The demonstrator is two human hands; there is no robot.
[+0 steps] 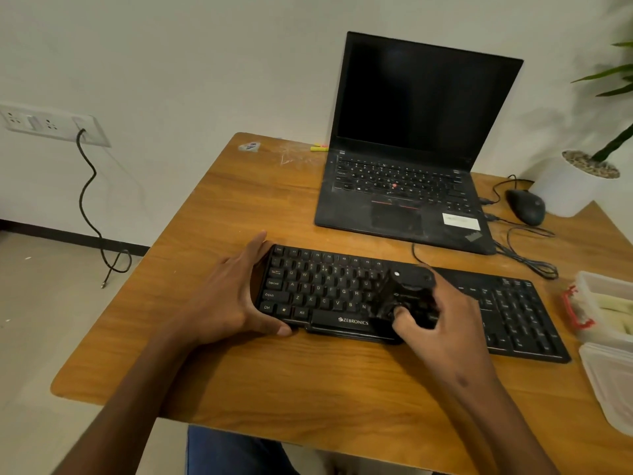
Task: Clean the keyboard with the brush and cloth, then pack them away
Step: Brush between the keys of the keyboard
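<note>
While your hands work: you are in the brushing step, by my reading, with the wipe and the packing not yet done.
Keyboard [342, 296]: it lies flat on the counter [239, 207], just in front of the laptop [404, 186], its cable running off to the right.
Left hand [236, 296]: your fingers and thumb wrap the keyboard's left end, thumb on the near edge, steadying it.
Right hand [442, 313]: you grip the brush [407, 289], a black tool, with fingers curled round its body; it sits over the middle keys, near the space bar.
Cloth: I cannot pick it out for certain; something pale lies in the box [606, 303] at the right edge, too unclear to name.
Lid [609, 382]: it rests on the counter just in front of the box.
Next move: probably sweep the brush along the key rows toward the right half, keeping your left hand firm so the keyboard does not slide.
Watch: the mouse [525, 206] and loose cables lie well clear, behind the keyboard's right end.
</note>
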